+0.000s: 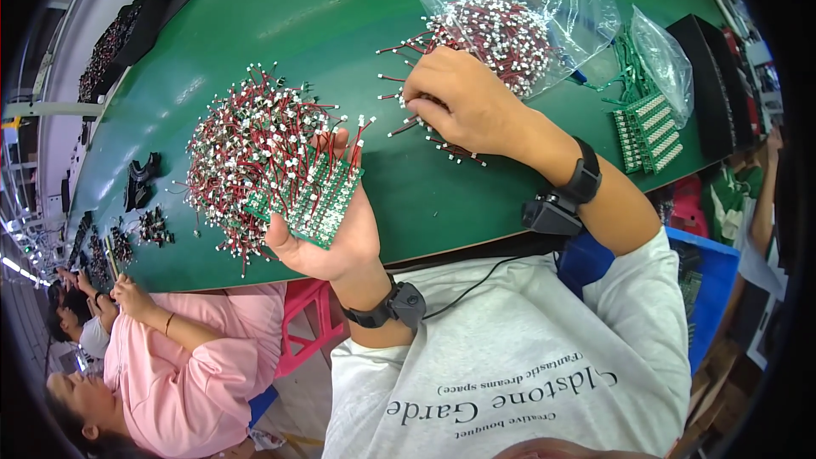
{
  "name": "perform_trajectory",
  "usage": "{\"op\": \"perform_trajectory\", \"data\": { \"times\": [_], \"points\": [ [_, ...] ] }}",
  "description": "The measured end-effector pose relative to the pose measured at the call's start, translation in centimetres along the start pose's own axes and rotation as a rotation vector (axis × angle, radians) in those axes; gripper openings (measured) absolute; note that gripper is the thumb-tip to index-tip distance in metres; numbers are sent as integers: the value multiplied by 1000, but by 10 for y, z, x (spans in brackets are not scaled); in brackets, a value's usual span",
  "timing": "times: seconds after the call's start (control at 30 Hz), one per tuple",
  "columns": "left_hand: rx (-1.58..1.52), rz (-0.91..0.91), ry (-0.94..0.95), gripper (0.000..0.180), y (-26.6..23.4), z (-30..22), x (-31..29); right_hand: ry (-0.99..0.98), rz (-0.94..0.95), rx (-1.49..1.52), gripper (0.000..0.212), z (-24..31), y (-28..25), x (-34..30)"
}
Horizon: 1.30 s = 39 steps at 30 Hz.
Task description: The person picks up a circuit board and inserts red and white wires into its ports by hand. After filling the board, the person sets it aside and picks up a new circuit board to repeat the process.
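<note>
My left hand (pixel 350 236), palm up, holds a green circuit board panel (pixel 325 208) with rows of small white parts. Several short red-and-black wire leads with white plugs stand up from the panel's far edge. Beside and partly behind it spreads a large heap of wired parts (pixel 246 132). My right hand (pixel 466 102) is at the near left edge of a second heap of red-and-black wire leads (pixel 501 38) with white plugs. Its fingers are curled together, and what lies between them is hidden. Loose leads (pixel 459 151) lie just below that hand.
A clear plastic bag (pixel 586 0) partly covers the right heap. Stacked green panels (pixel 648 132) lie at the right, near a black bin (pixel 710 76). Small black parts (pixel 140 180) sit at the left on the green table (pixel 357 0). A person in pink (pixel 183 365) sits at my left.
</note>
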<state>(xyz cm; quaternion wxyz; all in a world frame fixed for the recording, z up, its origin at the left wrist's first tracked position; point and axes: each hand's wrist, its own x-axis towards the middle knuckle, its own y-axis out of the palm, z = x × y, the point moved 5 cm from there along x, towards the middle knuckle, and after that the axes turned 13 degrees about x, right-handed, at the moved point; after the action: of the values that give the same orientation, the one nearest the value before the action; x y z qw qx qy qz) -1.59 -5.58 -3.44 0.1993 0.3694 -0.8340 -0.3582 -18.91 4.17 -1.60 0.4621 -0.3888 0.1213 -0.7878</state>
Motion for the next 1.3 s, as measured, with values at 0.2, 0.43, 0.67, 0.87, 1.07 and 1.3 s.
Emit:
{"op": "perform_trajectory", "data": {
  "times": [0.2,0.43,0.67,0.87,1.07,1.3],
  "points": [
    [-3,-58,28,69,-6,-2,2,-61,-79,192,9,19,-13,7],
    [3,-47,48,66,-2,3,4,84,-110,403,8,30,-12,5],
    [57,-52,75,63,7,10,1,-230,-139,179,17,54,1,-4],
    [45,-71,107,63,11,11,-3,-276,-122,117,17,72,15,-12],
    [120,-38,154,71,22,12,-5,-82,-68,290,13,58,27,-16],
    [208,-1,137,75,31,14,-12,-6,-8,384,12,53,29,-16]
  ]
}}
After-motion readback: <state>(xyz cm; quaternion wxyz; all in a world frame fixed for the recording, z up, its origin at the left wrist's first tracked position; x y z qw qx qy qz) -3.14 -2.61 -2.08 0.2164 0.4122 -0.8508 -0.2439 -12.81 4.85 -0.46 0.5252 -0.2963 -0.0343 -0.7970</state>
